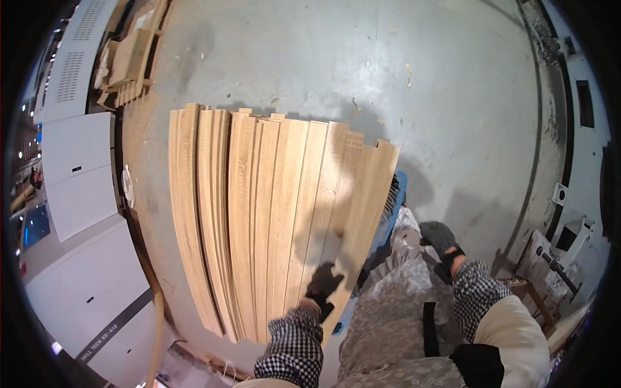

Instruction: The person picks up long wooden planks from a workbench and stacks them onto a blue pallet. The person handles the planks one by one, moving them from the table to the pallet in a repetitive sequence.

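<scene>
A wide stack of light wooden boards (284,168) lies in front of me, long sides running away from me and far ends uneven. My left hand (323,282), in a dark glove, is over the near right part of the stack with its fingers apart, holding nothing. Whether it touches the wood I cannot tell. To the right of the stack, my right hand (440,238), in a dark grey glove, hangs beside my patterned apron (401,304). Its fingers are loosely stretched and nothing shows in them. Checked sleeves cover both forearms.
A blue support (400,187) shows under the stack's right edge. White machine cabinets (84,271) line the left, with a pale hose (157,330) beside them. Wooden pallets (132,58) stand at far left. Grey floor (349,52) with scraps lies beyond; machinery (576,233) borders the right.
</scene>
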A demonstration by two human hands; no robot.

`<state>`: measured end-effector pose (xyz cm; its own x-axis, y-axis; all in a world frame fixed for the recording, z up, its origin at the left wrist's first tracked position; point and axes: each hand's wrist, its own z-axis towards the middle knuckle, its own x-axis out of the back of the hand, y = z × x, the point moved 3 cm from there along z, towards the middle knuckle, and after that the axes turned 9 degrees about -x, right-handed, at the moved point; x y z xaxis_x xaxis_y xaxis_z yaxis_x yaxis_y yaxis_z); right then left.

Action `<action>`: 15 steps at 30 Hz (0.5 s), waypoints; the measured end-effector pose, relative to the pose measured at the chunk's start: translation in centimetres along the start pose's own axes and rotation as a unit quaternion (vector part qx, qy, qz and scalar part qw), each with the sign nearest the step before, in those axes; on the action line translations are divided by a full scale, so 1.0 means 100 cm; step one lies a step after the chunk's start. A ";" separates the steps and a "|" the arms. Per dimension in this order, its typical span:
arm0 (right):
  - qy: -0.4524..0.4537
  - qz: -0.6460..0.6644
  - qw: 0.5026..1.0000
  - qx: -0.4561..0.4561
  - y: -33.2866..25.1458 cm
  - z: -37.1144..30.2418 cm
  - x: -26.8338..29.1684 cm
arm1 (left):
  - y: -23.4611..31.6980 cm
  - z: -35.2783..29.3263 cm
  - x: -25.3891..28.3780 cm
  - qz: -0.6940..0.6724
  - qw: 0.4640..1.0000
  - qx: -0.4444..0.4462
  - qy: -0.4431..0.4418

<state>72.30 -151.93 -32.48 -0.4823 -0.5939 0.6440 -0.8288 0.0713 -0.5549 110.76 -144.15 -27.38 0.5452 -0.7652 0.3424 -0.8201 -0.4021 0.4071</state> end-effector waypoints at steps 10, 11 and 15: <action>-0.093 0.192 0.904 -0.371 0.010 -0.273 -0.010 | -0.173 -0.187 -0.168 -0.061 0.997 0.025 0.029; -0.088 0.230 0.875 -0.417 0.001 -0.284 -0.001 | -0.223 -0.186 -0.201 -0.065 0.995 0.048 0.062; -0.123 0.263 0.860 -0.420 0.025 -0.304 0.008 | -0.190 -0.264 -0.177 -0.174 0.953 0.179 0.173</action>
<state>61.22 -127.82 -17.37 -0.8646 -0.4457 0.2320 -0.4759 0.8746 -0.0932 121.25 -109.72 -18.81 0.7690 -0.3667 0.5236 -0.5515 -0.7947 0.2536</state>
